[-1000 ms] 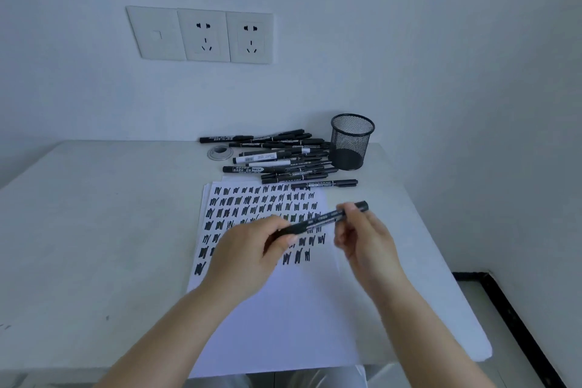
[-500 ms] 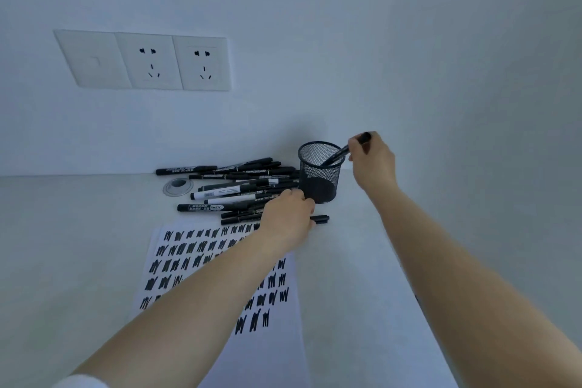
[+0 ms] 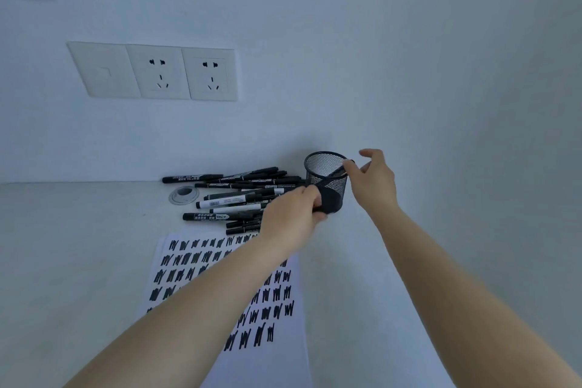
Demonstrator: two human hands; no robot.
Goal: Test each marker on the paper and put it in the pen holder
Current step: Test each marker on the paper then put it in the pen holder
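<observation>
A black mesh pen holder (image 3: 327, 179) stands at the back of the white table, near the wall. One black marker (image 3: 337, 172) leans inside it, its top end at the right rim. My right hand (image 3: 374, 183) is beside that rim with its fingers spread, the thumb tip close to the marker's end. My left hand (image 3: 289, 220) is curled on a black marker (image 3: 322, 215) lying in front of the holder's base. A pile of several black markers (image 3: 233, 198) lies left of the holder. The paper (image 3: 277, 365), covered with black test strokes, lies under my left forearm.
A round grey cable grommet (image 3: 184, 195) sits in the table (image 3: 78, 261) left of the pile. The wall with a row of sockets (image 3: 157, 72) rises directly behind the markers and holder. Another wall closes in on the right.
My right hand carried the marker from above the paper to the holder, lowered it in and opened. My left hand reached forward and closed on a marker by the holder's base.
</observation>
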